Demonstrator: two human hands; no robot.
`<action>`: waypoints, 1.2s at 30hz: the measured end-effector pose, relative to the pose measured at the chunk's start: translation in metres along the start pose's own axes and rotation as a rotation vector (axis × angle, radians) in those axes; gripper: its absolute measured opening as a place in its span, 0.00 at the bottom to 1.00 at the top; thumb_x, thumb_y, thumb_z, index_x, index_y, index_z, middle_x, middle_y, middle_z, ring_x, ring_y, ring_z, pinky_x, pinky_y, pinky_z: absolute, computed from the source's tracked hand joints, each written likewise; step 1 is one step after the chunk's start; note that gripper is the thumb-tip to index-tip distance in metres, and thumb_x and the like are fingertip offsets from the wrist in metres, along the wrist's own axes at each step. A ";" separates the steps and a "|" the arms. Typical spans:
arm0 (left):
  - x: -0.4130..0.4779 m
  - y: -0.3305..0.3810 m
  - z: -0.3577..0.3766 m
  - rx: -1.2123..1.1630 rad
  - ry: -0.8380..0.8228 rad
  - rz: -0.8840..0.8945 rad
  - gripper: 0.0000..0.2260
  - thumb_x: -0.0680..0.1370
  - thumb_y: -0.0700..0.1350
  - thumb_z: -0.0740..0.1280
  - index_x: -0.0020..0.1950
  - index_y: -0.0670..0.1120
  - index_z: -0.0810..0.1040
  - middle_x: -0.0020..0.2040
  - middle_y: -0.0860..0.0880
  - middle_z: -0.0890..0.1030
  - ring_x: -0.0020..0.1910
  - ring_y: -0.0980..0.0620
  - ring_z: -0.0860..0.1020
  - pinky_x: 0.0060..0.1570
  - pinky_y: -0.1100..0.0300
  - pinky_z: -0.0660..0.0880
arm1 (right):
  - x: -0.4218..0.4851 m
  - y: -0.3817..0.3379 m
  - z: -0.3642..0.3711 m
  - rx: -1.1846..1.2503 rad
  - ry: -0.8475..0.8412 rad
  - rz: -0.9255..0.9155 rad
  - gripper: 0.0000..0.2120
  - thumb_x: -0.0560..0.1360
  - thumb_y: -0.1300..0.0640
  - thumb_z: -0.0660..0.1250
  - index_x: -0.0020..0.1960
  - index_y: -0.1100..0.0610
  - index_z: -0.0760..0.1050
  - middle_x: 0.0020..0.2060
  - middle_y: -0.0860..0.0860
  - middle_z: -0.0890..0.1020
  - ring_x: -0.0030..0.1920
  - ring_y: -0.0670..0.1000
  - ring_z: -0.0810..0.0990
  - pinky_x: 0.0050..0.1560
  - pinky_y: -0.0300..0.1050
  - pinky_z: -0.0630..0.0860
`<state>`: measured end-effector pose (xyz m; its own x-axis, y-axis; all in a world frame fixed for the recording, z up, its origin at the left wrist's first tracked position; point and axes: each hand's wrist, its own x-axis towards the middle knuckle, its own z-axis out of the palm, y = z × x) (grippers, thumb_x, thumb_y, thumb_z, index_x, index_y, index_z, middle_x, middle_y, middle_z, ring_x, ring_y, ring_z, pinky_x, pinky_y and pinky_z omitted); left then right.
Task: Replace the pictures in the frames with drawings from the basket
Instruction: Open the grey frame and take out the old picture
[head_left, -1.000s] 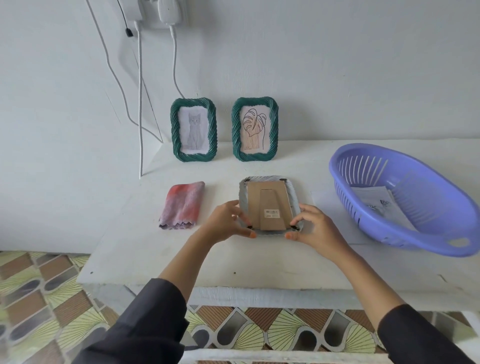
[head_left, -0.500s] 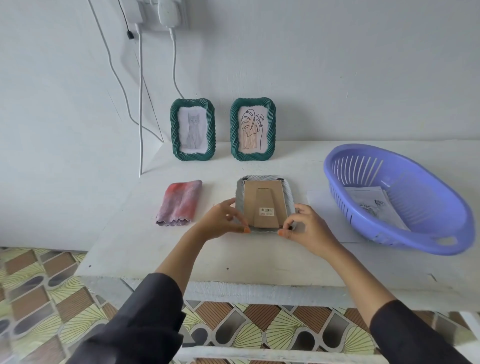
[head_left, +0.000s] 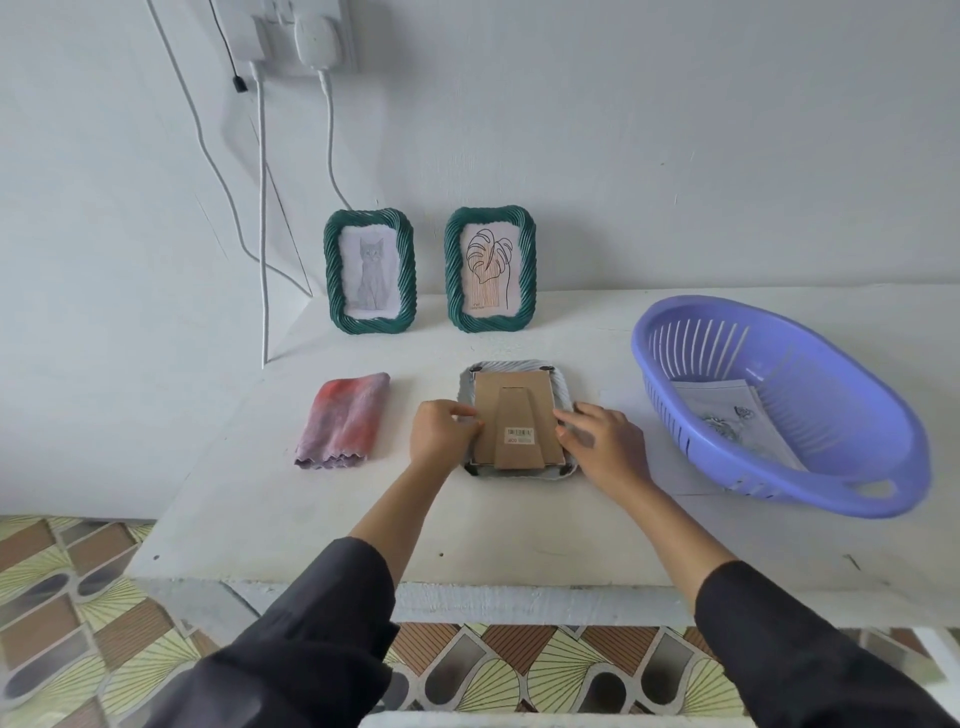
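A picture frame (head_left: 517, 418) lies face down on the white table (head_left: 311, 519), its brown cardboard back and stand facing up. My left hand (head_left: 442, 435) touches the left edge of the backing with curled fingertips. My right hand (head_left: 605, 446) presses its fingertips on the backing's right edge. Two green frames stand upright at the back by the wall: one with a cat drawing (head_left: 370, 270), one with a leaf drawing (head_left: 490, 268). A purple basket (head_left: 779, 405) on the right holds paper drawings (head_left: 732, 415).
A folded red and purple cloth (head_left: 345, 421) lies left of the face-down frame. A sheet of paper (head_left: 670, 473) lies under the basket's near side. White cables (head_left: 262, 208) hang from a wall socket at the back left. Patterned floor shows below the table's front edge.
Both hands moved from the frame's near corners up along its sides to the middle of the backing's edges. The camera view shifted slightly.
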<state>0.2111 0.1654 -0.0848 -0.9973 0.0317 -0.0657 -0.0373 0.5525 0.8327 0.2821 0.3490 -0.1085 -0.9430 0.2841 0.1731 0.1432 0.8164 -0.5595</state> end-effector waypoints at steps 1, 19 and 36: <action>0.000 0.000 0.000 -0.001 0.005 -0.002 0.10 0.72 0.40 0.69 0.53 0.42 0.82 0.52 0.43 0.82 0.50 0.48 0.80 0.49 0.59 0.75 | 0.000 0.001 0.000 -0.006 0.001 -0.005 0.14 0.76 0.50 0.63 0.61 0.46 0.76 0.65 0.50 0.75 0.66 0.54 0.70 0.66 0.50 0.64; 0.002 0.030 -0.006 -0.163 -0.041 -0.025 0.12 0.71 0.37 0.71 0.54 0.40 0.81 0.44 0.46 0.81 0.44 0.48 0.79 0.48 0.57 0.75 | 0.003 0.004 0.004 -0.055 0.003 0.009 0.16 0.76 0.47 0.61 0.63 0.45 0.74 0.66 0.48 0.74 0.66 0.53 0.70 0.66 0.50 0.63; 0.041 -0.009 -0.091 -0.223 0.084 -0.187 0.17 0.74 0.33 0.62 0.60 0.43 0.79 0.46 0.44 0.79 0.46 0.44 0.78 0.56 0.48 0.77 | 0.001 0.002 0.003 -0.009 -0.006 0.015 0.14 0.75 0.47 0.64 0.61 0.43 0.76 0.66 0.48 0.74 0.66 0.52 0.69 0.68 0.49 0.62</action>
<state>0.1650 0.0858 -0.0443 -0.9731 -0.1280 -0.1916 -0.2248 0.3452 0.9112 0.2809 0.3496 -0.1123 -0.9427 0.2930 0.1595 0.1599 0.8166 -0.5547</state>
